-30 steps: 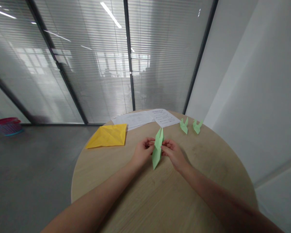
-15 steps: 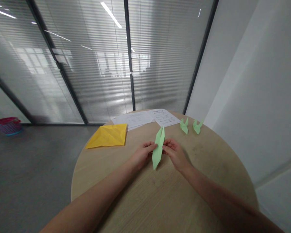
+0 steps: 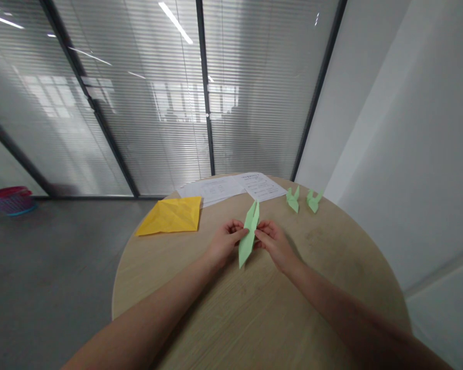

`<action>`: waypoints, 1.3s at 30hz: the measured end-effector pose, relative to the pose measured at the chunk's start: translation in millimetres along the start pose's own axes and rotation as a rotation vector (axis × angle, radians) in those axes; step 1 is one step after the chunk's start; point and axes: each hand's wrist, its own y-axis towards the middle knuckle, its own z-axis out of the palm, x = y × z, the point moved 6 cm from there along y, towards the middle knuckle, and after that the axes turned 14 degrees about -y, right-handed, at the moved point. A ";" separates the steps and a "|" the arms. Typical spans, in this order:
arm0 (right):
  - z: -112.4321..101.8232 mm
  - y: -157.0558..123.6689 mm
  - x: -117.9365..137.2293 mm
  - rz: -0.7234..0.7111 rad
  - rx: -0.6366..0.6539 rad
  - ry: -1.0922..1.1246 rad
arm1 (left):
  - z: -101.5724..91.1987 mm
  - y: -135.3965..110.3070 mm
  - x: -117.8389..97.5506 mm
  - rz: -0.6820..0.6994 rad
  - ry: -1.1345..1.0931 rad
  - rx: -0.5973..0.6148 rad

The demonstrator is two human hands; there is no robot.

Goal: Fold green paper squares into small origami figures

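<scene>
A long, narrow piece of folded green paper (image 3: 248,237), pointed at its lower end and split into two points at the top, is held up over the table between both hands. My left hand (image 3: 230,238) pinches its left edge, thumb on the front face. On the opposite edge my right hand (image 3: 272,240) grips it the same way. The fingers behind the paper are partly hidden. Two small folded green paper figures, one (image 3: 292,199) nearer and another (image 3: 314,201) to its right, stand on the table beyond my right hand.
The round wooden table (image 3: 216,318) fills the lower middle. A folded yellow paper (image 3: 173,216) lies at the left, with printed white sheets (image 3: 258,186) at the far edge. A red and blue basket (image 3: 11,200) stands on the floor, and a white wall (image 3: 420,154) rises at right.
The folded green paper has tilted slightly, its lower point swinging left, and it looks narrower. Both hands keep their hold and have shifted a little left.
</scene>
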 end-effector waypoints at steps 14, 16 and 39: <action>2.9 -0.3 -4.1 0.002 0.034 -0.133 | 3.5 3.5 -7.6 0.145 0.117 0.014; 2.5 0.3 -4.5 0.003 0.029 -0.140 | 3.1 3.8 -4.5 0.116 0.116 0.028; 5.4 -3.6 -3.3 0.050 0.001 0.011 | 4.4 0.3 0.4 0.087 0.153 0.041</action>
